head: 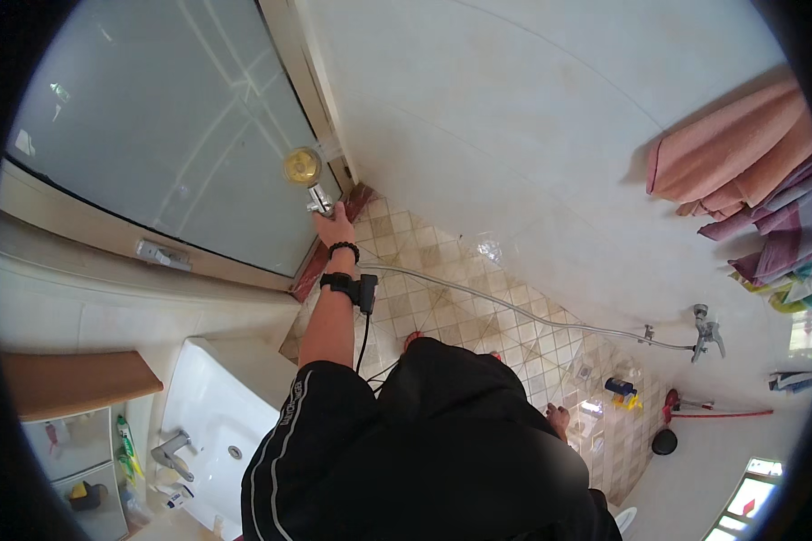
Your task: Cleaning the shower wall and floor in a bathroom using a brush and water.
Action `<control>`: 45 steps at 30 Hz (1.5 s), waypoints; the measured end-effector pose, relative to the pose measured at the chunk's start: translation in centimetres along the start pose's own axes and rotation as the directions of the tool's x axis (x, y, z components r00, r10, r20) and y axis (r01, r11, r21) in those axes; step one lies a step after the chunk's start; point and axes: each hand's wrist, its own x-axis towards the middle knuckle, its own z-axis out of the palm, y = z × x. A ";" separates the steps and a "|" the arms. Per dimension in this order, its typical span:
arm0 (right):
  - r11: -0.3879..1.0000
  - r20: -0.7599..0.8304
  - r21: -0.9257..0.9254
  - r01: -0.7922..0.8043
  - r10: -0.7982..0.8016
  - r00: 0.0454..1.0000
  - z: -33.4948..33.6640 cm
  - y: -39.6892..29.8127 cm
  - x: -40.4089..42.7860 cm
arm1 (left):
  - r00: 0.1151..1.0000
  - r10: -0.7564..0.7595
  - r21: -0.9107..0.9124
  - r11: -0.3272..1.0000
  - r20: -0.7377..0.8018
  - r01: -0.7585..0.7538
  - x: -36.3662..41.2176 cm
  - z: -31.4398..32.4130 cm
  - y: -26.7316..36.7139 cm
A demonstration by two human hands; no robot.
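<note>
My left hand [331, 223] reaches forward, closed around the chrome handle of a shower head [302, 166] with a round, yellowish face. It is held up in front of the frosted glass door [196, 135]. A long metal shower hose [487, 296] runs from near my left wrist across to a chrome mixer tap [706, 333] on the white wall. My right hand [557, 418] hangs low beside my body above the tiled floor; its fingers are partly curled, and no object shows in it. A bead bracelet and a black strapped device with a cable are on my left wrist and forearm.
A white washbasin [210, 406] with a chrome faucet [174, 455] is at the lower left, near an open cabinet [81, 473]. Towels [737, 149] hang at the right. A blue bottle [620, 387] and a red-handled tool [717, 414] are by the far floor edge.
</note>
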 end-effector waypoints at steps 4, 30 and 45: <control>0.998 0.022 0.068 0.012 -0.013 1.000 0.2 0.9 0.2 | 0.994 -0.109 0.258 0.960 -0.010 0.108 0.1 0.3 -2.9; 0.992 -0.075 0.124 0.010 -0.001 0.997 0.3 3.9 -1.6 | 0.898 0.018 0.160 0.982 0.440 -0.098 -6.9 2.6 -3.5; 0.987 -0.137 0.152 -0.047 0.068 0.988 1.1 8.5 -4.1 | 0.569 -0.038 0.054 0.998 0.821 -0.013 -13.6 3.5 0.4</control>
